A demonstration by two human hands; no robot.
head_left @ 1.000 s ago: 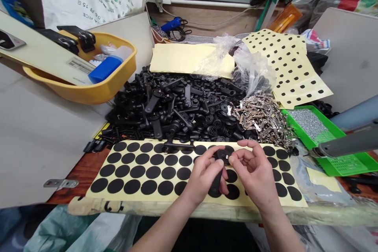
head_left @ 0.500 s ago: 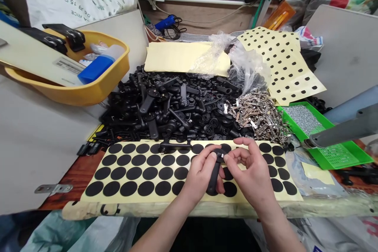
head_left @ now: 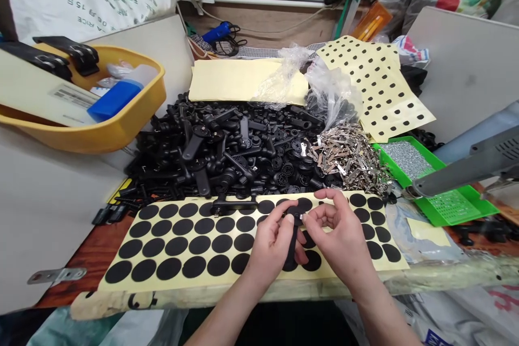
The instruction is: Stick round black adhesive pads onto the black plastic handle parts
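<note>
My left hand [head_left: 268,242] is closed around a black plastic crank handle [head_left: 291,253], its round head up and its arm pointing down toward me. At the head, my right hand [head_left: 338,235] pinches a small shiny metal clip [head_left: 301,217] between thumb and forefinger; its other fingers are loosely curled. The clip touches the head's edge, though how far it sits in is hidden. Beneath both hands lies a pale yellow sheet [head_left: 172,287] with rows of round black pads [head_left: 168,268]. Another black crank handle [head_left: 235,205] rests on the sheet's far edge.
Beyond the sheet are a heap of black plastic parts [head_left: 227,146] and a pile of metal clips [head_left: 351,157]. A green tray [head_left: 436,211] with small silvery pieces stands right, under a grey tool [head_left: 466,165]. A yellow basket [head_left: 133,127] juts in at left.
The view has shifted slightly, so the bench appears farther left. The crank handle's head has tilted a little in my left hand, and my right fingertips remain at the clip.
</note>
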